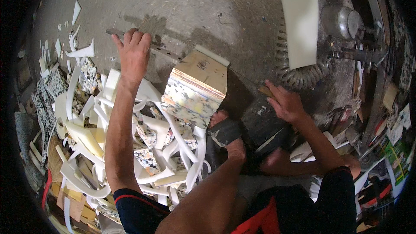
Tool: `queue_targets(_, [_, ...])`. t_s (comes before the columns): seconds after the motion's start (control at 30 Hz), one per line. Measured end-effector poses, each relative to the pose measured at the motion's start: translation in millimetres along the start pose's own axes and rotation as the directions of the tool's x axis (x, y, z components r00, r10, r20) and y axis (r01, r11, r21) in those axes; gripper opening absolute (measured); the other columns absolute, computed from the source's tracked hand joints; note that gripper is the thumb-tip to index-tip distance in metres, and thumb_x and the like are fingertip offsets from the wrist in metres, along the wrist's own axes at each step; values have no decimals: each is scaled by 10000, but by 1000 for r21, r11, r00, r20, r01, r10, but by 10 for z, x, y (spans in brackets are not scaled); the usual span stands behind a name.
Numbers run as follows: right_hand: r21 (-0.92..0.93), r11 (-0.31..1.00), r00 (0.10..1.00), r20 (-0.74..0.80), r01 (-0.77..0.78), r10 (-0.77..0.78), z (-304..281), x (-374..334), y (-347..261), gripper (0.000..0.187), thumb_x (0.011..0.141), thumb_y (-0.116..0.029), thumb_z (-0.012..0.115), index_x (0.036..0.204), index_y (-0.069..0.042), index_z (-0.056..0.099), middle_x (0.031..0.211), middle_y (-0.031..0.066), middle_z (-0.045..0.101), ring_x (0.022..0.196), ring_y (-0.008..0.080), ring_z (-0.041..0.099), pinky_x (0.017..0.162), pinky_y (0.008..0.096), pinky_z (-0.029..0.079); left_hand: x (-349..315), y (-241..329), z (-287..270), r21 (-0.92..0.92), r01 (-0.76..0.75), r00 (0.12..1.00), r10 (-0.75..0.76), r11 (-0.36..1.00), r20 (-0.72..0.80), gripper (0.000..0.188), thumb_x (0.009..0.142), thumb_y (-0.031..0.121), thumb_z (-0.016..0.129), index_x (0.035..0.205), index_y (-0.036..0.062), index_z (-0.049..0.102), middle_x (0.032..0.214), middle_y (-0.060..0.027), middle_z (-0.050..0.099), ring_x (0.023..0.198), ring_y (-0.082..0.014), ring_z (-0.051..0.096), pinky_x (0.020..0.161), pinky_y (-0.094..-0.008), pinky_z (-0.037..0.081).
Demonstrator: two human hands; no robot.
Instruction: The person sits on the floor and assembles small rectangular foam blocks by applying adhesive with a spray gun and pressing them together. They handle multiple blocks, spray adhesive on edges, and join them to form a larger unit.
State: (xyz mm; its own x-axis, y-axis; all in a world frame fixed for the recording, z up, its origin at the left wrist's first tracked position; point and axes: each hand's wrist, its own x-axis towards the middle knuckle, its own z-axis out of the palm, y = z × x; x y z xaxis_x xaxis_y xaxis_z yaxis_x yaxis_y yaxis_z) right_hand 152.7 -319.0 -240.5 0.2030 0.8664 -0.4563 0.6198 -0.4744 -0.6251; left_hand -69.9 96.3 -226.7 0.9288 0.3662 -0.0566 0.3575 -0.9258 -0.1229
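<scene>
Far left on grey concrete floor point(208, 4): scattered white foam shards point(82, 52) and speckled multicolour foam offcuts point(54, 84), w/ big heap of curved white foam strips point(99, 134) spreading near-left.

Left hand point(133, 54), arm stretched far, fingers curled down over long flat grey metal bar point(162, 51) lying on floor; gripping it from above, thumb side hidden, so grip looks closed on bar but underside not visible.

Just right of that hand: block of speckled rebonded foam topped w/ tan plywood sheet point(197, 89), standing tilted at centre, near edge over the strip heap, far corner touching a small white foam piece point(212, 55). Bar runs toward block's far-left corner.

Near block, centre: bare foot in dark sandal point(225, 132) planted by dark patch of floor.

Right hand point(286, 104) further right, palm down, fingers bent around tan wooden handle point(265, 91) poking out on far side; resting over a black rounded object point(264, 123). Closed on handle, not spread.

Far right: wide white foam strip point(299, 17) standing up, grey coiled hose point(299, 76) around its base, metal machine parts point(346, 24) beyond, clutter of papers and scraps point(390, 134) at right edge.
</scene>
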Motion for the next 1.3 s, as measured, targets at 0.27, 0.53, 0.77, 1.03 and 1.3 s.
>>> queue_targets(0.27, [-39, 999, 999, -33, -4, 3, 200, -49, 155, 626, 915, -248, 697, 1482, -123, 462, 963, 168, 671, 752, 348, 686, 637, 449, 557, 13, 5, 3, 28, 13, 1000, -14, 1000, 22, 328, 764, 26, 711, 1048, 134, 584, 1107, -62, 598, 1216, -298, 529, 1101, -747, 248])
queue_targets(0.53, [-232, 962, 979, 109, -146, 175, -54, -1202, 701, 708, 936, -229, 659, 1555, -193, 317, 1076, 177, 681, 860, 389, 689, 731, 482, 562, -92, 7, 5, -8, 50, 998, -50, 999, -35, 321, 741, -29, 676, 1005, 132, 593, 1080, -62, 586, 1194, -292, 529, 1120, -726, 238])
queue_targets(0.77, [-226, 923, 938, 79, -313, 337, -533, -1392, 175, 472, 957, -220, 635, 1404, -104, 537, 1153, 217, 666, 985, 404, 675, 827, 464, 555, -468, 7, -470, 13, 69, 992, -67, 998, -110, 230, 790, 17, 653, 993, 113, 603, 1053, -64, 583, 1204, -303, 545, 1114, -738, 226])
queue_targets(1.03, [567, 822, 997, 9, 53, -71, -251, 842, -1091, 492, 966, -280, 628, 1366, -1, 568, 1274, 211, 640, 1154, 320, 631, 968, 408, 489, -687, 271, -1057, -88, 14, 963, -37, 996, -267, 259, 790, 46, 650, 1044, 98, 642, 1059, -77, 583, 1214, -332, 540, 1139, -743, 166])
queue_targets(1.3, [488, 873, 981, 182, -26, -72, -214, 1418, -1208, 369, 959, -272, 628, 1226, -26, 689, 954, 70, 743, 878, 109, 654, 797, 285, 509, -933, 178, -1002, -56, 90, 977, -99, 994, -187, 209, 843, 67, 664, 1050, 95, 663, 1140, -107, 608, 1225, -325, 538, 1193, -667, 162])
